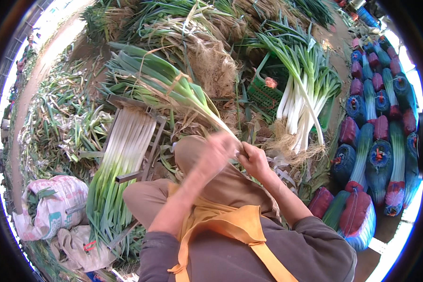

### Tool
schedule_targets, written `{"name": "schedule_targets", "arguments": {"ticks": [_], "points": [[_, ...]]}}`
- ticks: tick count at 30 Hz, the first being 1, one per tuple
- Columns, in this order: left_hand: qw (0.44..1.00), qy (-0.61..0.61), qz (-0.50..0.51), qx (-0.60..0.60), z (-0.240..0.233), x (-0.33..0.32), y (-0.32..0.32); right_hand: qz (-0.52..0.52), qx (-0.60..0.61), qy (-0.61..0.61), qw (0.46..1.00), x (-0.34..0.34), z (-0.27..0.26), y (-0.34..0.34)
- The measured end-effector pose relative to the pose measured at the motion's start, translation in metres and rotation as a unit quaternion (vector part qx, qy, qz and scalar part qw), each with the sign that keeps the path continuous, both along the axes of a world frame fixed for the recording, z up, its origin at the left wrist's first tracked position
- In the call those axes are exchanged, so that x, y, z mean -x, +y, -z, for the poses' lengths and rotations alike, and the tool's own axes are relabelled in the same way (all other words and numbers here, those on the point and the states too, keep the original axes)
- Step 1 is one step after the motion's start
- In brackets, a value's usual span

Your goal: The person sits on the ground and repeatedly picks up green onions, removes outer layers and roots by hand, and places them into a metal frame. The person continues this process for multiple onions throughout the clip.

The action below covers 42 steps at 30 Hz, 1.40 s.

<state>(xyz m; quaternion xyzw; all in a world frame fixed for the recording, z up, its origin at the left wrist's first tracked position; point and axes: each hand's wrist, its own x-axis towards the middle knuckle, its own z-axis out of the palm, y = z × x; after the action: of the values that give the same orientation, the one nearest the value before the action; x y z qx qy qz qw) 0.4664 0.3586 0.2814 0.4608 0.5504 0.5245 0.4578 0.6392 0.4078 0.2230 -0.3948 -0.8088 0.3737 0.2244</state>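
A large green onion (194,97) slants up to the left over my raised knee, its leaves dark green and some outer layers dry and brown. My right hand (255,158) pinches the lower end of its pale stalk. My left hand (220,148) is at the stalk just beside it, blurred by motion, so its finger grip is unclear. To the left, peeled green onions (127,141) lie side by side in a metal frame (151,151), white ends up and leaves hanging down. Rooted green onions (301,98) rest across a green plastic basket (264,88) on the right.
Unpeeled onion bundles (211,63) with dry roots lie ahead. Stripped leaves (67,123) cover the ground at left, near a white woven sack (63,204) and a beige cloth bag (84,246). Wrapped onion bundles (379,158) are stacked at right. I wear an orange apron (229,224).
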Motion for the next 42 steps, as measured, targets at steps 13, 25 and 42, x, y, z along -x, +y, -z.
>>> {"name": "schedule_targets", "arguments": {"ticks": [13, 25, 42], "points": [[0.984, -0.039, -0.167, 0.047, 0.016, 0.068, 0.004, -0.072, 0.0, 0.095, 0.993, -0.021, -0.033, -0.011], [0.96, 0.246, -0.058, -0.117, -0.074, -0.065, -0.051, -0.086, 0.141, 0.212, 0.963, -0.023, -0.045, -0.002], [0.972, 0.147, 0.185, -0.013, -0.073, -0.067, -0.054, -0.117, 0.096, 0.221, 0.963, -0.047, -0.063, -0.006]]}}
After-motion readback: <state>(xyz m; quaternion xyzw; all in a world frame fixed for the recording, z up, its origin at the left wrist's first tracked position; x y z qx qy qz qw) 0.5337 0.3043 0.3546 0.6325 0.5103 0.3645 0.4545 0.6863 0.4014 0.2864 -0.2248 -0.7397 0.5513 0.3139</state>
